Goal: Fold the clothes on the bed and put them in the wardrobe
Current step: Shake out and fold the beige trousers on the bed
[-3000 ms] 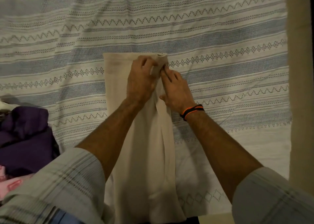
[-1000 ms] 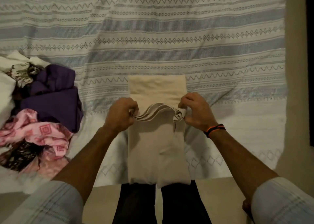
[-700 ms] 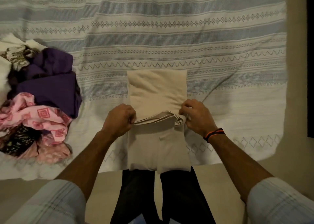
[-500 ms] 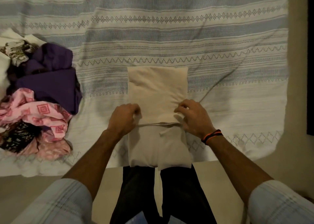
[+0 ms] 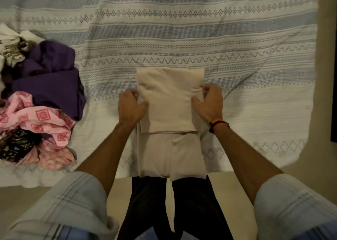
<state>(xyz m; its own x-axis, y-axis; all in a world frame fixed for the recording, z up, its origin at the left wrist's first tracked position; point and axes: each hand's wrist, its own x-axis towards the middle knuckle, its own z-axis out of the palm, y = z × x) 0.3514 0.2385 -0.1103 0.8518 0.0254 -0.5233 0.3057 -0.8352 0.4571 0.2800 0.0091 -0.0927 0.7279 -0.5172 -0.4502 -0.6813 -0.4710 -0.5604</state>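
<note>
Both hands — left hand [image 5: 130, 107], right hand [image 5: 209, 103] — hold beige garment [image 5: 169, 101].

Left hand [image 5: 130, 106] and right hand [image 5: 209, 101] grip the folded beige garment's [image 5: 169, 101] sides.

Beige garment [image 5: 169, 119], folded double, lies flat at the bed's [image 5: 255, 97] near edge; unfolded clothes [image 5: 36, 101] heaped at its left edge.

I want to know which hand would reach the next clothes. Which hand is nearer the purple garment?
Left. The left hand grips the beige garment's left edge, the side facing the purple garment. The right hand is on the far edge.
</note>
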